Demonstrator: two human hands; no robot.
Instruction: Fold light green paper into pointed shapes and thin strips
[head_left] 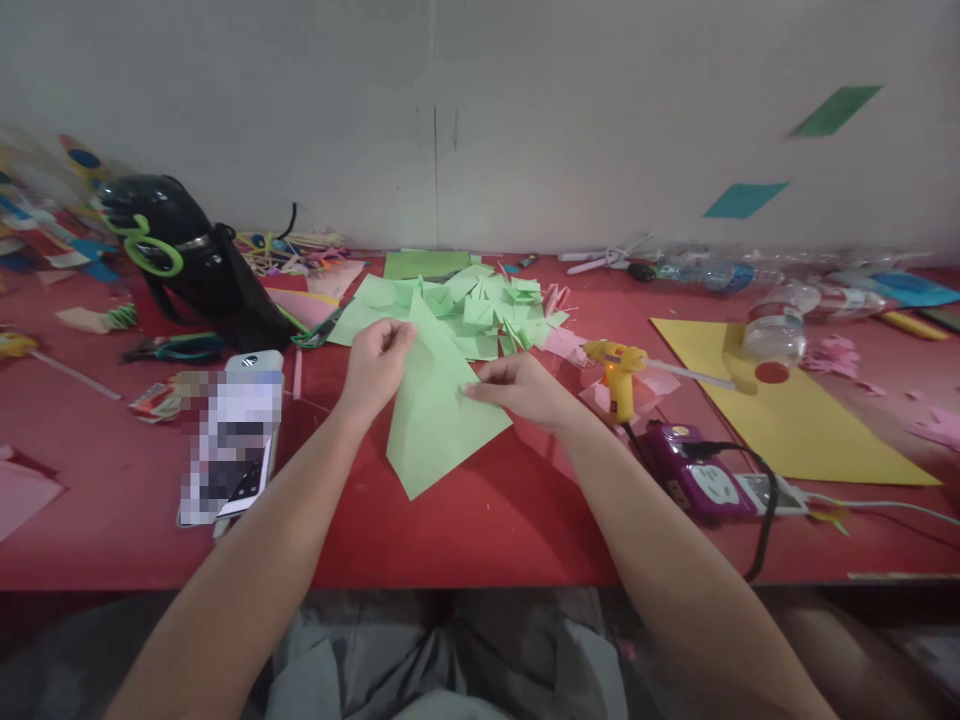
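A light green paper piece [435,420], folded into a kite-like shape, lies on the red table [480,520] in front of me. My left hand [375,365] pinches its upper left edge near the top point. My right hand [521,388] presses and pinches its right corner, fingers closed on the fold. Just behind the paper sits a pile of several folded green paper pieces [480,305], on larger green sheets.
A yellow glue gun [619,375] stands right of my hand, its cord running to a purple power strip [694,475]. A yellow sheet [810,410] and plastic bottles [776,330] lie at right. A phone [232,440], scissors [176,348] and a black helmet [169,235] are at left.
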